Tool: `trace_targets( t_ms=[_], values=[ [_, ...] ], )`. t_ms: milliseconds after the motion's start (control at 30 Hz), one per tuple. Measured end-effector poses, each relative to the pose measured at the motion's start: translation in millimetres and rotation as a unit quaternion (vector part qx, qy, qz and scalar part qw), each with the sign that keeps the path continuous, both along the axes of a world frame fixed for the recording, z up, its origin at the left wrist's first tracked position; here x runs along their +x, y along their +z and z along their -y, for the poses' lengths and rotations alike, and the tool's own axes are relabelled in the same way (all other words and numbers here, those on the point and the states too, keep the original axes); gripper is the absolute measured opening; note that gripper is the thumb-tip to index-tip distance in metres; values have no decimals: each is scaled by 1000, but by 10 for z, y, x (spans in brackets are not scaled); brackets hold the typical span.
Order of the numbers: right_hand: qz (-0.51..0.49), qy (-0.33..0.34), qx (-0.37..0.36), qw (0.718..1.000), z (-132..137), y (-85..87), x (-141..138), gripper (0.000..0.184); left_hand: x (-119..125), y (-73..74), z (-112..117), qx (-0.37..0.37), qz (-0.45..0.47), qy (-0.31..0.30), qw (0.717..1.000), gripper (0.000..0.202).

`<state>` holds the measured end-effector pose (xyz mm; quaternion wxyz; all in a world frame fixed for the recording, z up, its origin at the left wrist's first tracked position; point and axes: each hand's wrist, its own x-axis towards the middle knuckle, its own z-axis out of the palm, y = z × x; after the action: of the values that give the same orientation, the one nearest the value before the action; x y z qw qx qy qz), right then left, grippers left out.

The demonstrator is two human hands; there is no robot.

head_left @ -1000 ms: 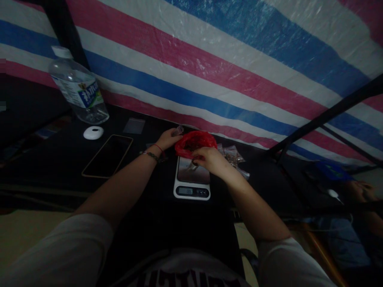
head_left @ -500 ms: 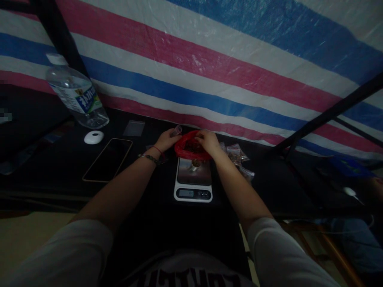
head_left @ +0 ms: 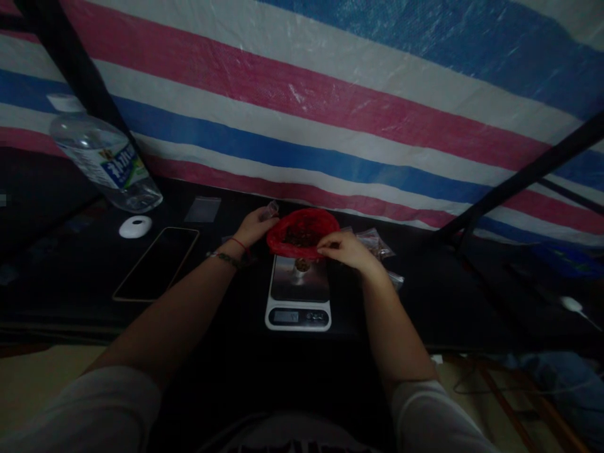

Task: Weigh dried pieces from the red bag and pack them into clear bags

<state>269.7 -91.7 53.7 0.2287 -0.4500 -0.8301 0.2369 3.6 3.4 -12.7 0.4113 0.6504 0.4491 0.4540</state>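
A red plastic bag lies open behind a white kitchen scale, with dark dried bits inside it. On the scale's dark plate stands a small cup filled with brownish bits. The lit display is too blurred to read. My left hand, at the bag's left side, is closed around a small clear plastic piece whose exact kind I cannot make out. At the bag's near right rim, the thumb and fingers of my right hand are pinched on the red plastic.
Several filled zip bags lie right of the red bag. Leftward are a flat clear zip bag, a phone, a white rounded case and a large plastic bottle. A striped tarp hangs behind the black table.
My right hand has come out of the red bag to its near right rim, and the bag's mouth looks wider. The left hand keeps its hold. The view has shifted slightly.
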Motion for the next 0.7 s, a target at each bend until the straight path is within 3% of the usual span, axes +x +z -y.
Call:
trace_targets(
  t_ms=[100, 267, 433, 600, 700],
  values=[
    [30, 50, -54, 997, 14, -9, 50, 13, -10, -19, -13, -4, 21, 1, 1000, 37],
    [63, 67, -76, 993, 1, -29, 26, 14, -12, -10, -7, -10, 36, 0, 999, 37],
    [55, 73, -20, 996, 40, -35, -65, 11, -6, -8, -5, -19, 43, 6, 999, 37],
    [-56, 5, 87, 995, 181, 95, -222, 10, -9, -45, -26, -19, 50, 9, 999, 40],
    [-72, 43, 92, 992, 244, 120, -315, 9, -12, -44, -26, -15, 50, 3, 999, 40]
  ],
)
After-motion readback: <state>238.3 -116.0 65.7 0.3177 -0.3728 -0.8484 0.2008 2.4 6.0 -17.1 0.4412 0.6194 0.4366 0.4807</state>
